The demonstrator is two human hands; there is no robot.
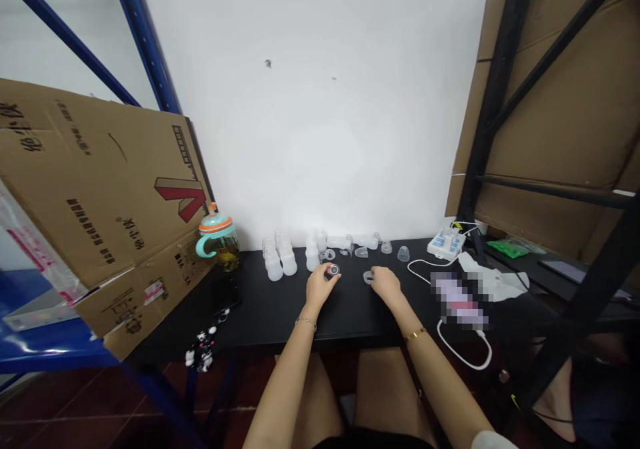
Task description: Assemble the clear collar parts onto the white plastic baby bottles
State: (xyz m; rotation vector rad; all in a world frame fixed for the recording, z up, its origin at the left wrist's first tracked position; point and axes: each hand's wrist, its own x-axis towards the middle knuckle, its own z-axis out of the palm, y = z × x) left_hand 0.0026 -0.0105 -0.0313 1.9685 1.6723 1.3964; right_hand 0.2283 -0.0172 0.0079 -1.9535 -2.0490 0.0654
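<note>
My left hand (319,287) pinches a small round piece (335,270) with a pale rim, held just above the black table. The fingers of my right hand (386,282) are closed on the edge of a translucent ring (368,277), close to the tabletop. Behind my left hand stand several frosted baby bottles (287,261). Another translucent ring (329,254) lies behind the left fingertips. Further right along the wall are clear dome caps (403,254) and a clear cap on its side (361,253). Between them and the bottles, more frosted pieces (340,242) lie partly overlapped.
On the left are a teal-lidded jug (220,239), a dark phone (227,293) with a beaded charm, and a large cardboard box (125,189). To the right, a white power strip (446,242), a crumpled tissue (493,279), a blurred-out item (460,300) and a white cable (467,363) lie.
</note>
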